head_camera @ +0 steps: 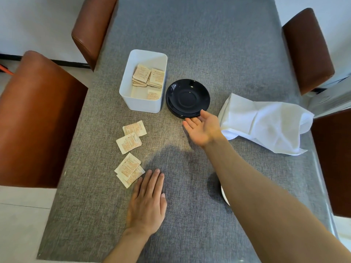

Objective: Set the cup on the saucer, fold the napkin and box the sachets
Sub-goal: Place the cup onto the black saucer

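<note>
The left hand point(146, 204) lies palm down on the grey worktop point(190, 234) near its near edge, fingers point(153, 179) together and flat, holding nothing, their tips just beside the nearest of four loose sachets point(131, 149) strewn toward the left edge. The right forearm crosses the near right part of the worktop and hides nearly all of a white object point(224, 196) beneath it; whether that is the cup cannot be told. The right hand point(201, 129) reaches to the middle, palm up and open, fingers slightly spread and empty, thumb at the near rim of the bare black saucer point(188, 98). The white box point(142, 103) stands just left of the saucer and holds more sachets. The napkin point(266, 124) lies rumpled and unfolded by the right edge. Brown chairs point(38, 120) flank both sides.
</note>
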